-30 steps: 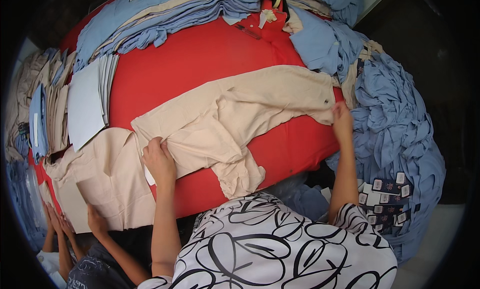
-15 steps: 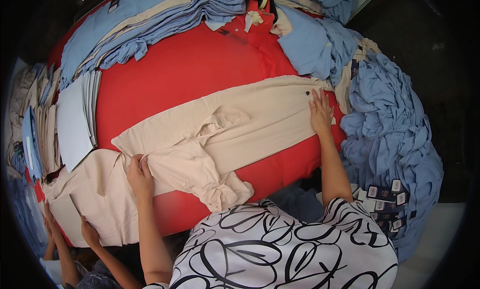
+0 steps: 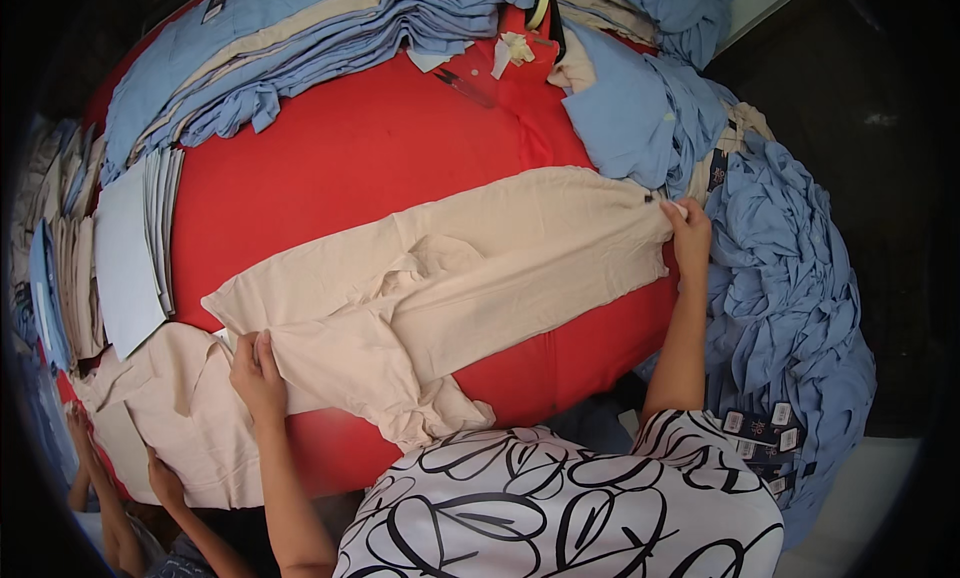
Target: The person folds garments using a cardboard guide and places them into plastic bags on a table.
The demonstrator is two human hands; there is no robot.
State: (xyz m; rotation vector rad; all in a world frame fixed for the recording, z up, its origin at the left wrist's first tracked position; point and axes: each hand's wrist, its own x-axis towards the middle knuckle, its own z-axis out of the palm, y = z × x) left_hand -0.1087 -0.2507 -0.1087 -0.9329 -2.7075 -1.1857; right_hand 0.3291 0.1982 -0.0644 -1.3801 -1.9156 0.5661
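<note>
A beige shirt (image 3: pixel 540 248) lies stretched slantwise across the red tabletop (image 3: pixel 320 168), one sleeve bunched over its middle and hanging toward my body. At its right end my right hand (image 3: pixel 690 233) pinches the edge beside a small dark label, raising creases in the cloth. My left hand (image 3: pixel 258 380) grips the shirt's left end between thumb and fingers. Just left of that lies a second beige garment (image 3: pixel 205 418), where another person's hands (image 3: pixel 165 481) hold a flat greyish board (image 3: pixel 125 446) on it.
White boards (image 3: pixel 135 248) stand fanned at the left. Folded blue shirts (image 3: pixel 290 53) are stacked along the far edge, with small scissors (image 3: pixel 465 88) near them. A large heap of blue shirts (image 3: pixel 785 268) fills the right side, dark tags (image 3: pixel 760 433) in front.
My right hand was flat on the shirt with fingers spread; it has moved right and now pinches the shirt's end. The left hand keeps its grip. The whole view has shifted slightly.
</note>
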